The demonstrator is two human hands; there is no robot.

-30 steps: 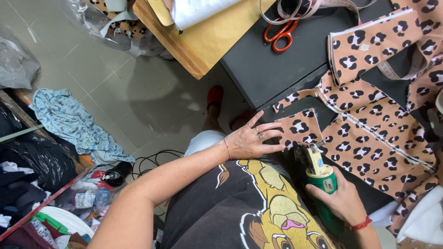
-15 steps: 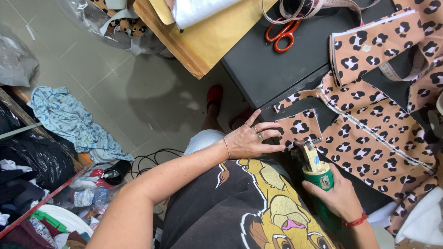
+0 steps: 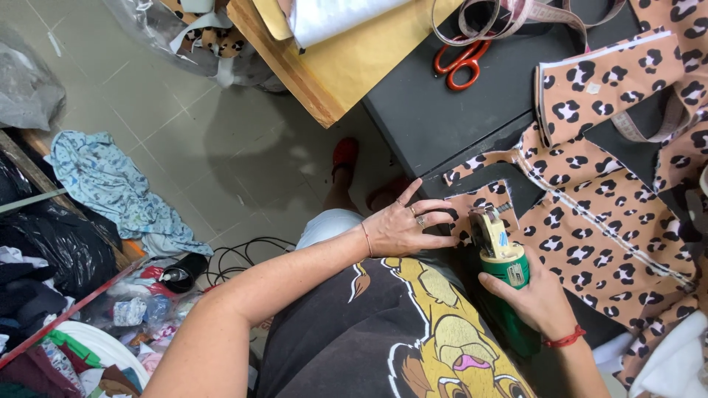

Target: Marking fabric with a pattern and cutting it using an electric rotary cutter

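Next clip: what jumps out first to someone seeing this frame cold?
The leopard-print fabric spread over the dark table at right dominates. At its near edge the left hand presses the cloth flat while the right hand grips a green handheld cutter against it. Red scissors lie further up the table.

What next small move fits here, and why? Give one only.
Probably ease the green cutter forward along the leopard-print fabric. The right hand has it in its grip with the head at the fabric's near edge, and the left hand lies flat on the cloth just beside it, pinning it to the black table.
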